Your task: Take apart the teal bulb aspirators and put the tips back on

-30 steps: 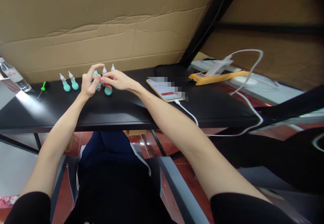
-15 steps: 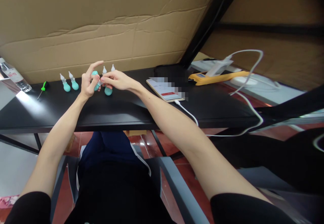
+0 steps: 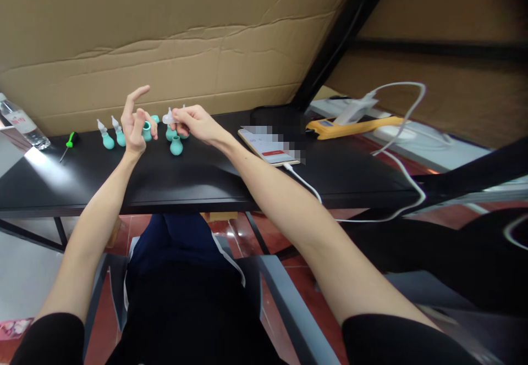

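Since the frame half a second ago, we see the two hands pulled apart: the left hand (image 3: 135,126) now has its grip on a small teal rubber bulb (image 3: 147,131), index finger pointing up, while the right hand (image 3: 197,124) pinches a clear plastic nozzle tip (image 3: 169,117) separated from that bulb and held just beside it.

Both hands hover over a long matte black desk (image 3: 206,172), smooth with a glare patch at its left end. Behind it stands a creased brown corrugated cardboard sheet (image 3: 165,40); below we see red floor tiles (image 3: 231,233) and a grey chair frame.

On the desk we count two complete teal bulbs with clear tips (image 3: 108,137) standing upright to the left of the left hand, one bare teal bulb (image 3: 176,146) standing below the right hand, and at least one more teal piece partly hidden behind the fingers. Further left lie one green-handled small screwdriver (image 3: 69,143) and one clear plastic water bottle (image 3: 22,123). To the right lies one white smartphone (image 3: 268,148), flat, with a white charging cable (image 3: 313,189) plugged in. Beyond it sits one yellow flat tool (image 3: 350,126).
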Tool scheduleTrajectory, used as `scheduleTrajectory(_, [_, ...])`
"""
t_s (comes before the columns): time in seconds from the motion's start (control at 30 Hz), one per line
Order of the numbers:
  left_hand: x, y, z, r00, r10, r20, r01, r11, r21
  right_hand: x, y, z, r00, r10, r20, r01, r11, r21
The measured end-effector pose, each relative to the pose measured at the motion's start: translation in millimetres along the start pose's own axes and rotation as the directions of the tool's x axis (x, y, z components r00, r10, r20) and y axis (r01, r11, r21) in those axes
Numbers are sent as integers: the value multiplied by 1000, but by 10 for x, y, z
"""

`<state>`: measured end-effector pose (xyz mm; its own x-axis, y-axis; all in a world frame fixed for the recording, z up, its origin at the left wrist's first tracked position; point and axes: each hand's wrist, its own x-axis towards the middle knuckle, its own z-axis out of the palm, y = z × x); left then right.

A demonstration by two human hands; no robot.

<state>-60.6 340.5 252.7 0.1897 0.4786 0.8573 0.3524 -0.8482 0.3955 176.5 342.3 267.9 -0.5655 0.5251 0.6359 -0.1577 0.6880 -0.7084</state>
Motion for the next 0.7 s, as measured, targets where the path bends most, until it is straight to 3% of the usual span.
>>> scheduleTrajectory(0.17, [-18,-67,3,992,-56,115,54,998,22,-4,51,-19,995,15,-96,-15,1000,6])
scheduleTrajectory(0.4, [9,-164,63,961,-74,266,108,987,-118,17,112,-83,986,4,-166,-7,1000,-19])
scheduleTrajectory(0.53, [4,-150,6,896,-137,422,197,975,-102,24,146,-121,977,16,-211,-25,999,-40])
scheduleTrajectory(0.7, [-51,-238,-107,834,-111,541,228,961,-154,25,158,-128,976,21,-218,-31,999,-41])
